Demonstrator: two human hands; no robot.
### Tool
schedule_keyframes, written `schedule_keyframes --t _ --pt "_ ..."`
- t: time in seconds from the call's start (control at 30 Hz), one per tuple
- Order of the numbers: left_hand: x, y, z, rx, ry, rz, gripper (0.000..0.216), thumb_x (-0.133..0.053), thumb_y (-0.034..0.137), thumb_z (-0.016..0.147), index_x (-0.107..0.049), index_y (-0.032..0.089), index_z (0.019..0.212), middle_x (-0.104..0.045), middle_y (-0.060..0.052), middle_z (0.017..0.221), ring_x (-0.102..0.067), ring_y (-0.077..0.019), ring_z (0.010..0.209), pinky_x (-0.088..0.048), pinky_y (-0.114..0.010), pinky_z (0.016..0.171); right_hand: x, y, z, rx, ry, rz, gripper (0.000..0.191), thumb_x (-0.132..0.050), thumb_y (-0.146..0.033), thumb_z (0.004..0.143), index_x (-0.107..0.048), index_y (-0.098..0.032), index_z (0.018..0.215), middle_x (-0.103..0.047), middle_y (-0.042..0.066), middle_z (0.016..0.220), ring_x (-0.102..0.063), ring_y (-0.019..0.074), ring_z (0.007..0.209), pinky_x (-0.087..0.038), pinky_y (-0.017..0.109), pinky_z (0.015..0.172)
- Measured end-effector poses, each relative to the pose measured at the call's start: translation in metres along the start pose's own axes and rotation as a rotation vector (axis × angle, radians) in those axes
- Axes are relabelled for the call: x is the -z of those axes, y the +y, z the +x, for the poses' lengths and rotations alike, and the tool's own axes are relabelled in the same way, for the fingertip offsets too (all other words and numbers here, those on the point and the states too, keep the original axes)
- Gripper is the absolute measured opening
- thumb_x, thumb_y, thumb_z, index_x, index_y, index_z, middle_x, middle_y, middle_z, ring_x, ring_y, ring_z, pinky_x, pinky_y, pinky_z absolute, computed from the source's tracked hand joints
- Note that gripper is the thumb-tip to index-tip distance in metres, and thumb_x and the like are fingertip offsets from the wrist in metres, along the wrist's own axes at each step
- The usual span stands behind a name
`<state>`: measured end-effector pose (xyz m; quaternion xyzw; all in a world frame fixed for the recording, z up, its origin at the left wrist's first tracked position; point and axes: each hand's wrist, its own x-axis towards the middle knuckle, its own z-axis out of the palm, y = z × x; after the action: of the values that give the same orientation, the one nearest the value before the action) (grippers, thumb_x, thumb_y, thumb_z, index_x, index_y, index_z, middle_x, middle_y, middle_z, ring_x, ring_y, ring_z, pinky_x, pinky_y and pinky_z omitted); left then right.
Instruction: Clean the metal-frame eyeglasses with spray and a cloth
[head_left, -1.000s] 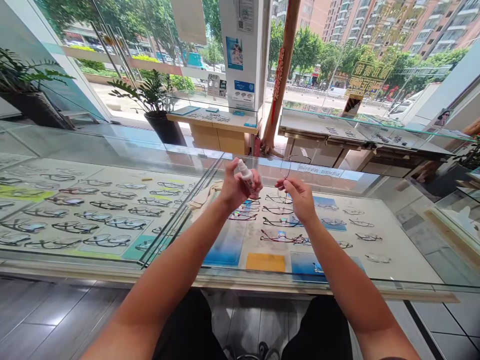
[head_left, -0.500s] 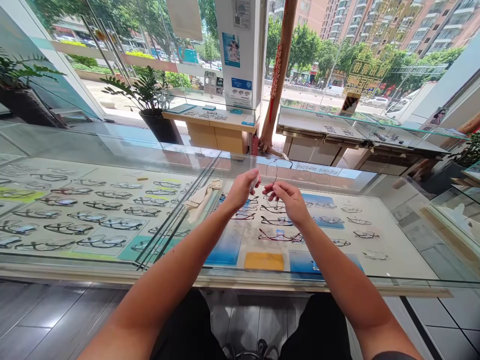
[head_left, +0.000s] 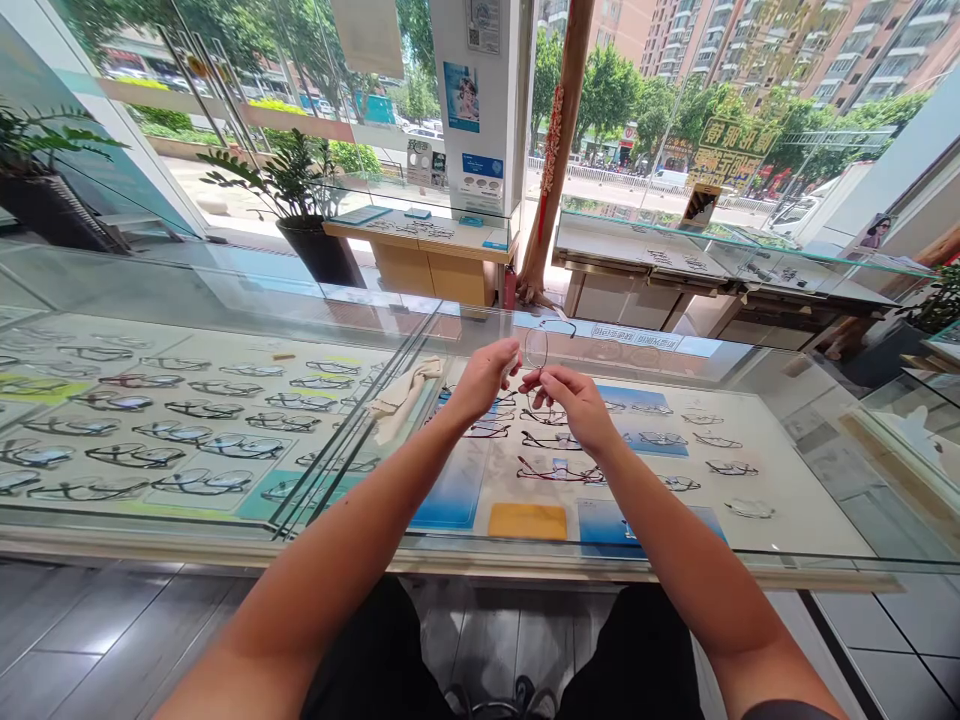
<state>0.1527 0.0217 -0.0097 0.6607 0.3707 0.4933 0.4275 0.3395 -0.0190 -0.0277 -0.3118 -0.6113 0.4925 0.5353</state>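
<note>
Both my hands are raised together over a glass display counter [head_left: 225,300]. My right hand [head_left: 574,400] pinches a thin wire-framed pair of glasses [head_left: 538,345], held upright with a lens above the fingers. My left hand [head_left: 484,378] is closed around a small white spray bottle [head_left: 511,362], only its tip showing, right beside the lens. A beige cloth [head_left: 401,395] lies on the glass to the left of my left hand.
Under the glass lie rows of spectacle frames [head_left: 195,415] on white and blue trays. Beyond stand more display counters [head_left: 442,245], a potted plant [head_left: 315,215], a white pillar and windows to the street. My dark-trousered legs show below the counter edge.
My left hand has turned the spray bottle down and moved right, close to the glasses. My right hand shifted left and lifted the frame slightly; both hands now meet.
</note>
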Motion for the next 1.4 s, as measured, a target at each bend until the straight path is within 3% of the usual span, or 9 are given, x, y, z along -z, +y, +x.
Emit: schedule_keyframes --t 0.43,0.8,1.07,1.27,1.4 --pt "-0.001 -0.006 -0.003 -0.064 -0.093 0.180 0.063 -0.050 0.079 0.098 -0.058 0.021 0.077 -0.056 -0.002 0.078 -0.052 -0.0193 0.073 -0.044 -0.033 0.070 0.010 -0.006 0.006 -0.094 0.117 0.266 0.040 -0.085 -0.061 0.085 -0.085 -0.025 0.100 -0.084 0.006 0.100 -0.065 0.0158 0.075 -0.051 0.033 0.072" --pt "-0.004 0.000 -0.009 -0.097 -0.157 0.326 0.060 -0.052 0.076 0.099 -0.054 0.021 0.077 -0.056 0.000 0.073 -0.050 -0.0196 0.075 -0.032 -0.033 0.070 0.016 -0.010 0.008 -0.069 0.137 0.255 0.036 -0.084 -0.059 0.088 -0.084 -0.026 0.101 -0.081 0.004 0.093 -0.066 0.0166 0.079 -0.054 0.032 0.075" --pt "-0.004 0.001 -0.010 -0.095 -0.201 0.325 0.059 -0.055 0.076 0.099 -0.056 0.020 0.079 -0.058 0.000 0.075 -0.052 -0.0198 0.077 -0.033 -0.033 0.072 0.014 -0.010 0.007 -0.080 0.140 0.230 0.038 -0.082 -0.060 0.088 -0.082 -0.025 0.102 -0.079 0.004 0.095 -0.065 0.0167 0.080 -0.053 0.033 0.076" --pt "-0.001 0.000 -0.008 -0.082 -0.162 0.221 0.062 -0.054 0.079 0.099 -0.056 0.021 0.078 -0.053 -0.001 0.076 -0.049 -0.0190 0.075 -0.041 -0.032 0.070 0.014 -0.012 0.007 -0.092 0.144 0.229 0.039 -0.082 -0.061 0.088 -0.082 -0.026 0.102 -0.080 0.004 0.096 -0.066 0.0172 0.080 -0.054 0.033 0.076" --pt "0.018 -0.002 0.003 -0.073 0.008 0.139 0.065 -0.058 0.085 0.093 -0.056 0.022 0.081 -0.053 -0.002 0.083 -0.052 -0.0187 0.077 -0.055 -0.033 0.071 0.016 -0.014 0.006 -0.102 0.147 0.230 0.038 -0.080 -0.061 0.090 -0.081 -0.026 0.104 -0.082 0.005 0.101 -0.065 0.0170 0.081 -0.054 0.034 0.077"
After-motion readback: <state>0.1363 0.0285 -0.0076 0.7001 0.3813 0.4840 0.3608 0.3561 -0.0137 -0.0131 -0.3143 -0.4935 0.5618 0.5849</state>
